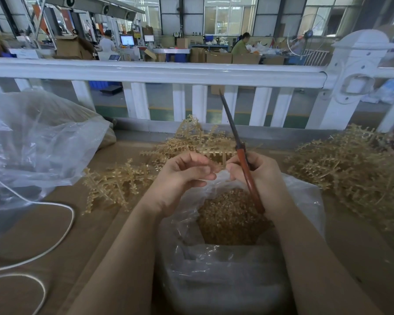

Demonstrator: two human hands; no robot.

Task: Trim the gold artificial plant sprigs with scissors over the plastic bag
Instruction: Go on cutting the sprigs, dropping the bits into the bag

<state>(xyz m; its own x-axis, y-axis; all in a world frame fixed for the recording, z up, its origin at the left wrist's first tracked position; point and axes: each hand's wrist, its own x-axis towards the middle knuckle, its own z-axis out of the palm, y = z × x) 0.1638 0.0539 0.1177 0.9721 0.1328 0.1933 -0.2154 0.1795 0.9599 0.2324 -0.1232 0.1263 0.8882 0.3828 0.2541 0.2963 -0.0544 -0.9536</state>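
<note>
My right hand (257,176) grips the scissors (241,153) by their red-brown handles, fingers curled round them; the dark blades are closed together and point up and away from me, tilted slightly left. My left hand (184,176) is curled, fingertips pinched toward the right hand's fingers; whether a small piece is held between them I cannot tell.

Both hands are above the open mouth of a clear plastic bag (305,196), which sits on the counter (55,223) and holds a mass of small gold trimmings (228,217).

Gold sprigs (191,142) lie just beyond my hands; more (114,185) to the left; a larger pile (350,169) to the right.

Far left: a second, crumpled clear bag (32,142) and a white cord (62,228) looping across the counter. A white railing (146,71) runs along the counter's far edge.
</note>
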